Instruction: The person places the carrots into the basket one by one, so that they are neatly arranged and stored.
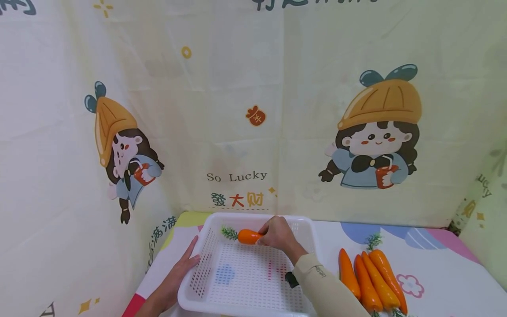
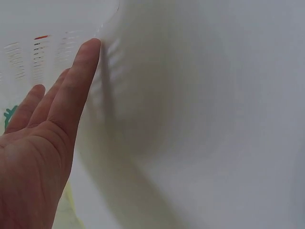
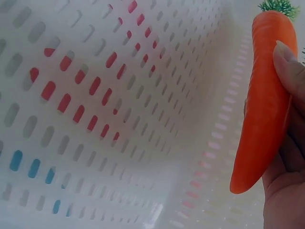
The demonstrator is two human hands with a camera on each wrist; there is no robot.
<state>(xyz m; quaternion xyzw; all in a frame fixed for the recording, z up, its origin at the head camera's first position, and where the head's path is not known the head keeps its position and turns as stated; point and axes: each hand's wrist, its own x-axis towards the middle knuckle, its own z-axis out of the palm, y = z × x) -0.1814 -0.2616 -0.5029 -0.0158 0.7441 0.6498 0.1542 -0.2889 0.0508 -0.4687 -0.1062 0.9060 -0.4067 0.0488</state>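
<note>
An orange toy carrot (image 1: 248,237) with a green leafy top lies across my right hand's grip (image 1: 279,235), over the far part of a white perforated plastic basket (image 1: 245,290). In the right wrist view the thumb presses on the side of the carrot (image 3: 267,105), whose tip points down. The other fingers are partly hidden behind it. My left hand (image 1: 180,273) is at the basket's left side, its fingers extended. The left wrist view shows those straight fingers (image 2: 78,88) against the slotted basket wall (image 2: 52,52). I see no other carrot inside the basket.
Several orange carrots (image 1: 366,281) lie side by side on the patterned tabletop (image 1: 443,286), right of the basket. A printed cloth backdrop (image 1: 293,132) rises behind the table and along its left side. A small black device (image 1: 292,279) sits at the right wrist.
</note>
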